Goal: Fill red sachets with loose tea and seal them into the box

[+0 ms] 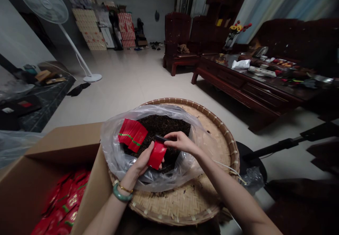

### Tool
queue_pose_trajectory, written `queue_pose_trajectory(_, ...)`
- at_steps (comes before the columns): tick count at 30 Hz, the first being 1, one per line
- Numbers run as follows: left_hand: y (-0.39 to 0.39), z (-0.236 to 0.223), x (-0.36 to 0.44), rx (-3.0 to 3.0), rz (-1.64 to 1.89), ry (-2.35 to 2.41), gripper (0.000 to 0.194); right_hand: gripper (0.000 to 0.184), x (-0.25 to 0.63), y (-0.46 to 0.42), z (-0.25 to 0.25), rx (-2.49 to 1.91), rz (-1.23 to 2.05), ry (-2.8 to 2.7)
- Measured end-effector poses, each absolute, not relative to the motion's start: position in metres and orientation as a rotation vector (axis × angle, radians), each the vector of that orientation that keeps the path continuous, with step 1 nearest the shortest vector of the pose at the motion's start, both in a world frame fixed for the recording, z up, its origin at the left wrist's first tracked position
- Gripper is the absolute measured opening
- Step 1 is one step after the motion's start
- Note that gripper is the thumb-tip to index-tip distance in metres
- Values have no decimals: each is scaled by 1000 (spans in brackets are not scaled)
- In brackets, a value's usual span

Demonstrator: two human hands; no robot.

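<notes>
Left hand holds a red packet over the open plastic bag; right hand pinches a black rod at the packet's top edge. Print on the boxed packets blurs beyond my reading.

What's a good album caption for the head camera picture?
Left hand with a red packet, right hand with a black stick, over an open plastic bag.

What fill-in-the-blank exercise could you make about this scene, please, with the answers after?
1. The packet in the left hand is mostly ____.
2. The right hand holds a small object coloured ____.
3. The thick bangle is ____.
4. In the picture, the plastic bag is to the ____ of the cardboard box.

Missing words: red; black; green; right.
</notes>
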State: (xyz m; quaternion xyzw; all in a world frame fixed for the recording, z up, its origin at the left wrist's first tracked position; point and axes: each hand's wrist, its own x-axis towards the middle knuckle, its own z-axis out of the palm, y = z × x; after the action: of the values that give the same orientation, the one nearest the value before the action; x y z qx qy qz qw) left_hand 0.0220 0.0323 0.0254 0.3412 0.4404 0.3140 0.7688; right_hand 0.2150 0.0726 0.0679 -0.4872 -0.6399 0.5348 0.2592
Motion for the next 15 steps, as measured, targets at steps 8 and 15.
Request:
queue_pose_trajectory(8, 32, 29, 23, 637, 720, 922, 63, 32, 210, 72, 67, -1320, 1258, -1842)
queue_pose_trajectory(15, 32, 28, 22, 672, 708, 937, 58, 40, 222, 82, 64, -1315, 1231, -1743)
